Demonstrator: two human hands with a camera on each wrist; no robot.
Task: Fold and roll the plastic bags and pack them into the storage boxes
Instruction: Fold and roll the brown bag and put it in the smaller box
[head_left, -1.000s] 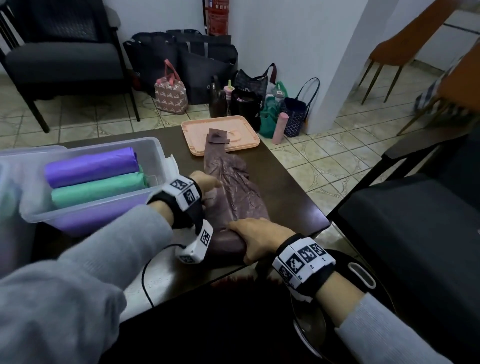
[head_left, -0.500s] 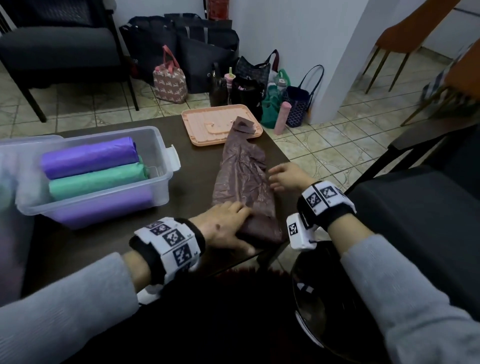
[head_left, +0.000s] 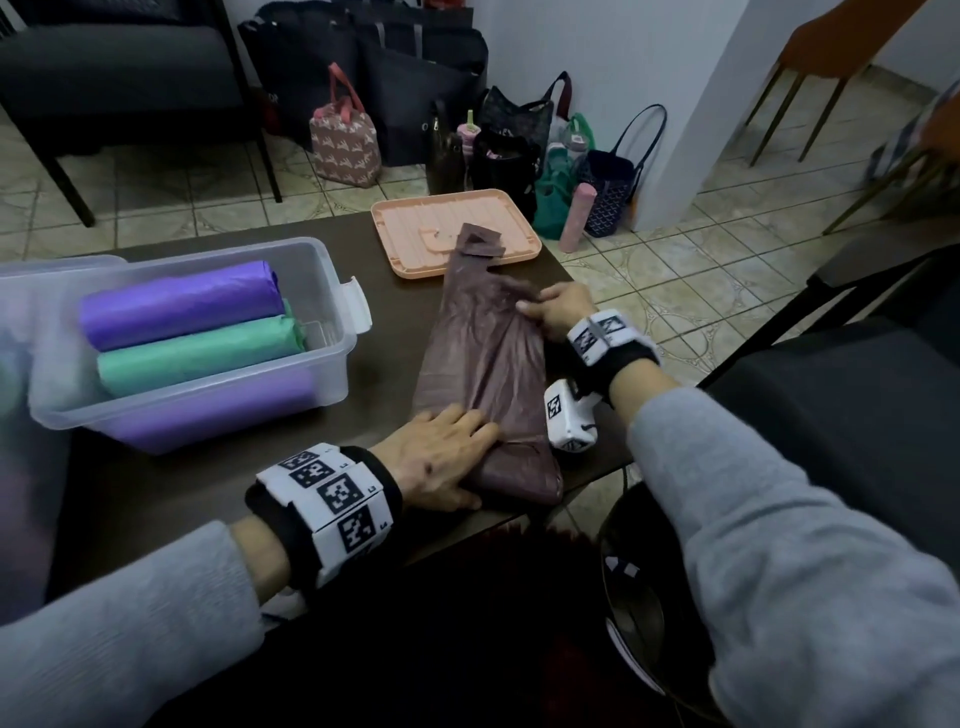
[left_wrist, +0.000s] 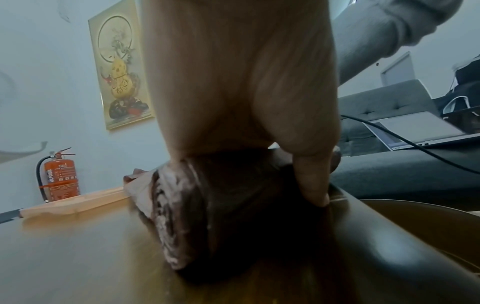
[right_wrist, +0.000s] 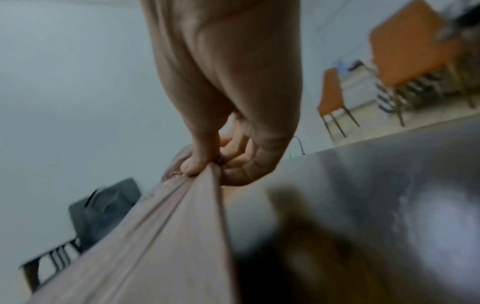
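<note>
A brown plastic bag (head_left: 483, 353) lies lengthwise on the dark table (head_left: 208, 483), its near end rolled up (left_wrist: 176, 216). My left hand (head_left: 441, 457) lies over that roll, fingers across the top and thumb (left_wrist: 311, 181) tucked against its near side. My right hand (head_left: 556, 309) pinches the bag's right edge (right_wrist: 168, 236) between thumb and fingers, further up the bag. A clear storage box (head_left: 332, 364) at the left holds a purple roll (head_left: 176, 304), a green roll (head_left: 197, 353) and more purple underneath.
A peach tray (head_left: 415, 228) sits at the table's far edge with the bag's handle end lying on it. Bags stand on the tiled floor (head_left: 675, 270) behind. A dark seat (head_left: 831, 395) is to the right, and the table's edge runs close beside my right wrist.
A second ago my right hand held the roll and my left hand was higher on the bag. They swapped: the left took the roll, and the right slid up the right edge.
</note>
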